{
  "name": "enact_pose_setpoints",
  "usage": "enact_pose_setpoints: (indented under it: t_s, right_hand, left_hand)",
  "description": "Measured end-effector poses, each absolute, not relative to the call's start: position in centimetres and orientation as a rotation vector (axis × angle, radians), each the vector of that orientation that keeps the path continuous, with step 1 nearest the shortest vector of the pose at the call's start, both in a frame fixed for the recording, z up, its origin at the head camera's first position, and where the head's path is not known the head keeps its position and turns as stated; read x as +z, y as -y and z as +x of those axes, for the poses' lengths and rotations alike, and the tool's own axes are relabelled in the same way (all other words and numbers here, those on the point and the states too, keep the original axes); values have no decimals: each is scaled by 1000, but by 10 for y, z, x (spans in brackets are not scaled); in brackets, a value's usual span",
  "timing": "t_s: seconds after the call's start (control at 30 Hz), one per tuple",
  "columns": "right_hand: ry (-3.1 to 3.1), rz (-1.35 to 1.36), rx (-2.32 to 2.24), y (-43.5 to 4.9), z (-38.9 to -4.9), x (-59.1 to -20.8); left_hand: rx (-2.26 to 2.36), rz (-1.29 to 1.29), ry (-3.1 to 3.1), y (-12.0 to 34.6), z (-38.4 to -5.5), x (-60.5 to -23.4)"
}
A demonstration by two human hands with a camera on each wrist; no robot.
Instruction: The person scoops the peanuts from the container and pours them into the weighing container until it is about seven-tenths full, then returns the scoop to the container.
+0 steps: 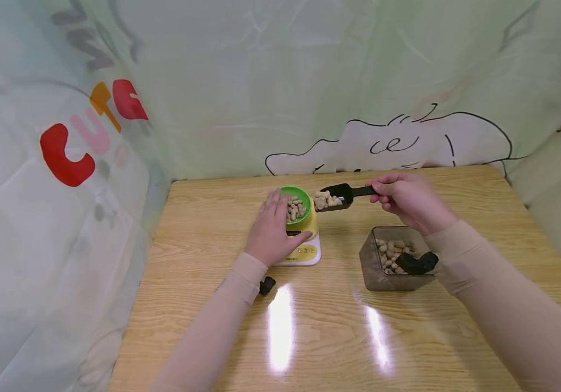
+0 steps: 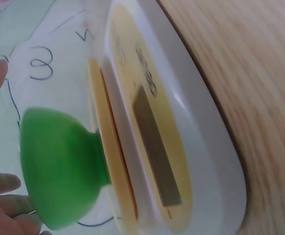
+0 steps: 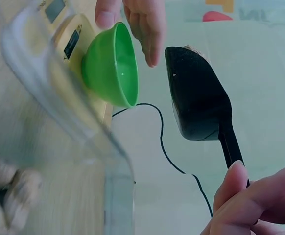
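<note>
A green bowl (image 1: 296,220) with peanuts in it stands on a white and yellow kitchen scale (image 1: 309,253). Beside the bowl is my left hand (image 1: 271,228), its fingers extended at the left rim and its thumb apart, over the scale's front. The left wrist view has those fingertips right by the green wall. My right hand (image 1: 402,198) pinches the handle of a black scoop (image 1: 341,191) from the right. Peanuts (image 1: 326,200) lie in the scoop, which is held level to the right of the bowl, its lip near the rim. In the right wrist view, the scoop's underside faces me.
A clear grey plastic box (image 1: 373,277) of peanuts, with a black curved object (image 1: 417,263) on top, stands below my right forearm. Near my left wrist lies a small black object (image 1: 267,285). Printed curtains (image 1: 221,109) rise behind the wooden table (image 1: 329,343).
</note>
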State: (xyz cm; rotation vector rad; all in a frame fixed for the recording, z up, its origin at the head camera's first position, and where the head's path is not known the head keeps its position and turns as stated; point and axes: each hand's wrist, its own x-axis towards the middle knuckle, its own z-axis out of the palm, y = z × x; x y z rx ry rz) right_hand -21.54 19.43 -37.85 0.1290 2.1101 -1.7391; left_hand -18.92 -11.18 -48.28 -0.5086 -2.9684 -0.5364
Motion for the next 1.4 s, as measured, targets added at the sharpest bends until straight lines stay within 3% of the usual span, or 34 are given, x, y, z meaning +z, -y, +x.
enact_pose_setpoints:
  t_s: [0.7, 1.07, 1.4]
  right_hand:
    - [-2244, 242, -1642, -137, -244, -400]
    - [-2534, 32, -1480, -121, -235, -387]
    - [-3074, -359, -1090, -110, -221, -385]
  left_hand:
    - [-677, -323, 3031, 136, -205, -492]
    - [-692, -305, 3045, 137, -206, -493]
    - [-688, -295, 3055, 138, -206, -495]
